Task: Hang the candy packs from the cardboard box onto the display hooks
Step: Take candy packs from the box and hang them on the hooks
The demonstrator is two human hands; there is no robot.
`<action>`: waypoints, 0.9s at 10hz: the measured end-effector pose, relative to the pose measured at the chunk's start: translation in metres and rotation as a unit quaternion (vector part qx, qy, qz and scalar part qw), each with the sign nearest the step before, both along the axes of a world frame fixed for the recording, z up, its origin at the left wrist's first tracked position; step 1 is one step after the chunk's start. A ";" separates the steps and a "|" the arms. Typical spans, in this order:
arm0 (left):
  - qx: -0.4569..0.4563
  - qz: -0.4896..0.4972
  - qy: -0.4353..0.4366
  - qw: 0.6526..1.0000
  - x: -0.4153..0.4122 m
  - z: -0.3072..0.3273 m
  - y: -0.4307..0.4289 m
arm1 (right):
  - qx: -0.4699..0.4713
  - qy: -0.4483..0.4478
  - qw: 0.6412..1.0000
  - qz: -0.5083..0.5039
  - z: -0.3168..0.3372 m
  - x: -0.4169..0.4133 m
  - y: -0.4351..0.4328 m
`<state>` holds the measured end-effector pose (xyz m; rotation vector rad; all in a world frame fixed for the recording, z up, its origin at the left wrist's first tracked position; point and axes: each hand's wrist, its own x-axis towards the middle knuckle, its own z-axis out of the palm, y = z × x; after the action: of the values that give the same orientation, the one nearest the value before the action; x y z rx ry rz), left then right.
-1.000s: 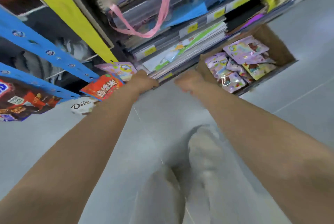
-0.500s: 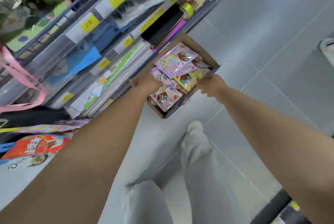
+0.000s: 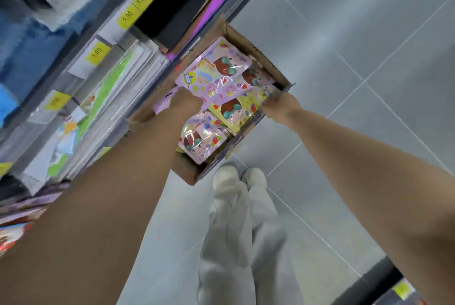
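**A:** What is nearest, at 6 o'clock?

**B:** The person's pale trousers point(image 3: 236, 230) and shoes point(image 3: 237, 176), standing on the grey floor point(image 3: 344, 83). Both bare arms reach from there toward 12 o'clock.

**A:** And the hands?

**B:** The left hand point(image 3: 187, 103) lies among the candy packs point(image 3: 216, 75), at the 9 o'clock side of the cardboard box point(image 3: 264, 58). Its fingers are hidden, so I cannot tell if it grasps a pack. The right hand point(image 3: 279, 106) clasps the box rim at 3 o'clock.

**A:** Where does the box stand?

**B:** On the floor, just beside the shelves point(image 3: 103, 97) with yellow price tags point(image 3: 97, 52), at 10 o'clock.

**A:** Which step is this?

**B:** I judge it is the picking of packs from the box. The next move needs a firm hold on one pack. Then the person must lift it and turn to the hooks, which are not in view.
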<state>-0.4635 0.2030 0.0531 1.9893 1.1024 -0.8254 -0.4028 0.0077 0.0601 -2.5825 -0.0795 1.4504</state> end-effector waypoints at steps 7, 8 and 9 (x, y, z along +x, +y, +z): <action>-0.102 0.408 -0.017 0.907 -0.015 -0.160 0.032 | -0.065 -0.225 0.888 0.397 -0.176 0.020 0.068; -0.062 0.455 -0.034 0.888 -0.043 -0.146 0.052 | -0.035 -0.224 0.891 0.393 -0.165 0.018 0.071; -0.030 0.486 -0.021 0.873 -0.072 -0.135 0.075 | 0.027 -0.210 0.907 0.363 -0.154 0.008 0.077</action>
<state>-0.5351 0.2782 -0.0819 1.1159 1.7658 -0.2505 -0.3948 0.0843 -0.0941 -2.9045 -1.2287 0.9656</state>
